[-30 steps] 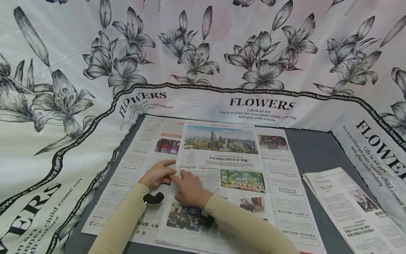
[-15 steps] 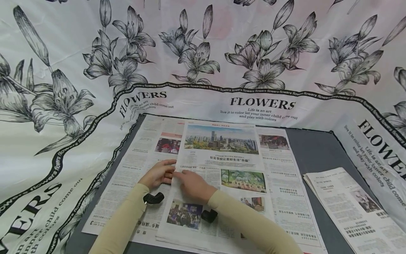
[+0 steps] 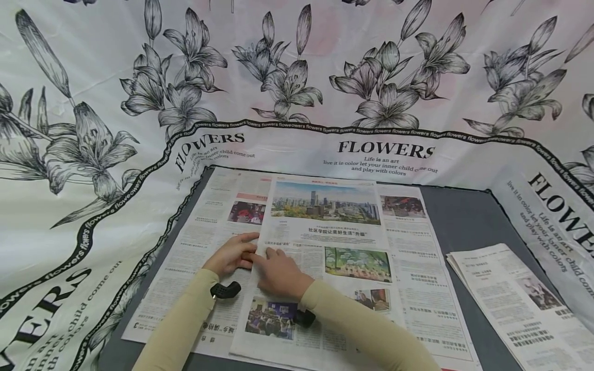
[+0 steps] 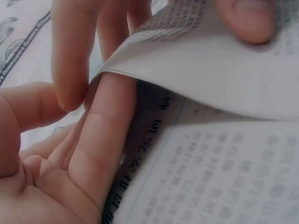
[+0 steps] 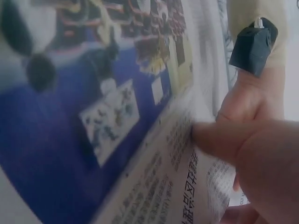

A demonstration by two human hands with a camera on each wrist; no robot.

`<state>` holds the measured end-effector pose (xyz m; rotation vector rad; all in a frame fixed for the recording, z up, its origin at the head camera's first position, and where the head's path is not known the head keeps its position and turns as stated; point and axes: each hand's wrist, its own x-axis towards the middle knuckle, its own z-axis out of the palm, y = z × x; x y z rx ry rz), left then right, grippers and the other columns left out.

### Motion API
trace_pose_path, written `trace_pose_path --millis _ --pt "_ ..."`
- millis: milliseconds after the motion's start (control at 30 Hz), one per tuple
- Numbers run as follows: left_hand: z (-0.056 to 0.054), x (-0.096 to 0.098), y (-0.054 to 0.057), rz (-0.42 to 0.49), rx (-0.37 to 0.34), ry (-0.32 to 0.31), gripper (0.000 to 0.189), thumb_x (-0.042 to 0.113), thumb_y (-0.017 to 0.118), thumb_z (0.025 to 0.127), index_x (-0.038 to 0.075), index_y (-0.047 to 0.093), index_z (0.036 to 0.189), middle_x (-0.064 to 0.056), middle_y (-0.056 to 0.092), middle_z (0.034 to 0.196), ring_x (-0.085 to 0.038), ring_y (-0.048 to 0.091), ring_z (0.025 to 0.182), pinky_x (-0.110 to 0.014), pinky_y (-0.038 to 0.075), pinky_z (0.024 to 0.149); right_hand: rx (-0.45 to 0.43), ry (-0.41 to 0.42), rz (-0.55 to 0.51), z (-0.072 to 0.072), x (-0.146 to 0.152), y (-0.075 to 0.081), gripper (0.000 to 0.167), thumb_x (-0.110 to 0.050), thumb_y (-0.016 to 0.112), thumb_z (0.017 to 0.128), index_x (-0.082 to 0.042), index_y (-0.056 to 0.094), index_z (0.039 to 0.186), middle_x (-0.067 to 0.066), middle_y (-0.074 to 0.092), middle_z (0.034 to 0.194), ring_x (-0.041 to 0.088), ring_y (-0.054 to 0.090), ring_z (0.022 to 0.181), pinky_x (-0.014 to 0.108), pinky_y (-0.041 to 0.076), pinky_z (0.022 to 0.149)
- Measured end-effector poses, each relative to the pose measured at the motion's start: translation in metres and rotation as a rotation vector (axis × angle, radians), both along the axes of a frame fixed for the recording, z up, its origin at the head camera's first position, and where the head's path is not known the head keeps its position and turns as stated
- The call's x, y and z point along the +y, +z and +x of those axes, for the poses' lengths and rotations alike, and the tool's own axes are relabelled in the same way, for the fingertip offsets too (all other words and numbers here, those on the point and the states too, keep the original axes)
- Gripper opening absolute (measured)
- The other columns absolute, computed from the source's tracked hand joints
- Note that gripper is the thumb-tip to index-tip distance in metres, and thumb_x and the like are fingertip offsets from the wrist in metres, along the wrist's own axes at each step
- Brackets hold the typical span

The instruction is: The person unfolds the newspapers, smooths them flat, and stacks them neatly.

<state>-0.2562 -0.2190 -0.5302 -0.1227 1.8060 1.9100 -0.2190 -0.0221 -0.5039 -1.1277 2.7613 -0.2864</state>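
My left hand (image 3: 232, 255) is at the left edge of the upper newspaper (image 3: 341, 234), with a finger (image 4: 105, 126) reaching under its lifted, curved edge in the left wrist view. Beside it, my right hand (image 3: 278, 273) lies over the same edge. Its fingers bend down over the lifted paper and meet the left hand. My right thumb (image 5: 215, 137) presses on the printed side below a blue photo. This newspaper lies on a wider, spread newspaper (image 3: 181, 268) that shows on both sides. Under the raised edge, printed text appears in the left wrist view.
On the right of the grey tabletop (image 3: 457, 216) lies a folded newspaper stack (image 3: 506, 288). A white flower-print curtain (image 3: 297, 149) encloses the table at the back and both sides. Black wrist cameras (image 3: 226, 289) sit on both sleeves.
My right hand's fingers draw together at the paper's edge, then spread again and reach farther left toward my left hand. The left hand stays at the edge. The newspapers stay in place.
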Motion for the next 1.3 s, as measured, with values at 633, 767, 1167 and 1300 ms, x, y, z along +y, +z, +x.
trace_pose_path --millis 633,767,1167,1300 --pt "-0.001 0.007 -0.001 -0.139 0.021 0.072 0.067 0.008 0.064 0.098 0.009 0.035 0.158 0.002 0.068 0.069 -0.006 0.059 0.054 -0.023 0.05 0.049 0.016 0.051 0.04 0.0 0.004 0.009 0.068 -0.037 0.065 0.098 -0.03 0.036 0.159 0.014 0.055 0.141 0.031 0.062 0.114 0.043 0.058 0.082" --pt "0.0 0.01 0.0 -0.142 0.035 0.073 0.067 0.009 0.065 0.098 0.007 0.035 0.158 0.003 0.067 0.068 -0.005 0.06 0.055 -0.023 0.05 0.049 0.039 0.036 0.044 0.001 0.003 0.009 0.054 -0.026 0.057 0.103 -0.028 0.043 0.156 0.015 0.058 0.138 0.032 0.064 0.109 0.042 0.058 0.076" --pt "-0.002 0.009 -0.002 -0.097 0.021 0.076 0.063 0.004 0.06 0.099 0.007 0.037 0.157 0.0 0.069 0.079 -0.008 0.067 0.068 -0.025 0.055 0.056 0.045 0.013 -0.045 -0.007 0.005 0.008 0.045 -0.005 0.058 0.101 -0.027 0.06 0.141 0.011 0.069 0.111 0.023 0.066 0.084 0.032 0.049 0.061" --pt "-0.002 0.007 -0.003 -0.082 0.023 0.067 0.062 0.001 0.057 0.099 0.007 0.036 0.158 0.0 0.067 0.079 -0.009 0.065 0.068 -0.025 0.057 0.058 0.041 0.027 -0.069 -0.012 0.007 0.005 0.043 -0.004 0.06 0.101 -0.025 0.062 0.139 0.011 0.068 0.108 0.022 0.065 0.083 0.029 0.046 0.06"
